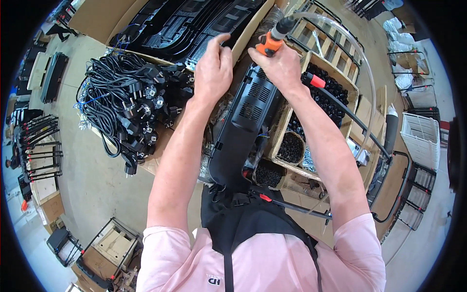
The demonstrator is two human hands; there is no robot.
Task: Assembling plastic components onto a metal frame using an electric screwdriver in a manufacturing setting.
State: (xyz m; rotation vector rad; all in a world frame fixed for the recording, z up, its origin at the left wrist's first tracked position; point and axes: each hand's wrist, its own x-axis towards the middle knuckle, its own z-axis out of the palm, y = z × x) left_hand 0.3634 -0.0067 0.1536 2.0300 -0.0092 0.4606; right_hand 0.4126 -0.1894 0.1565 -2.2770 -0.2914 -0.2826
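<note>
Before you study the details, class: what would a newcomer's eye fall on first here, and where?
Probably the bright orange tool, top and just right of centre, held in the right hand's fingers near the upper end of a long black housing. Next, the big heap of black cables with plugs, left of the left forearm. Then a red piece beside the right wrist.

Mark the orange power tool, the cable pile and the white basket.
Orange power tool (pixel 270 44), head view: its orange body.
Cable pile (pixel 109 92), head view: its looped cords.
White basket (pixel 420 138), head view: its wall.
</note>
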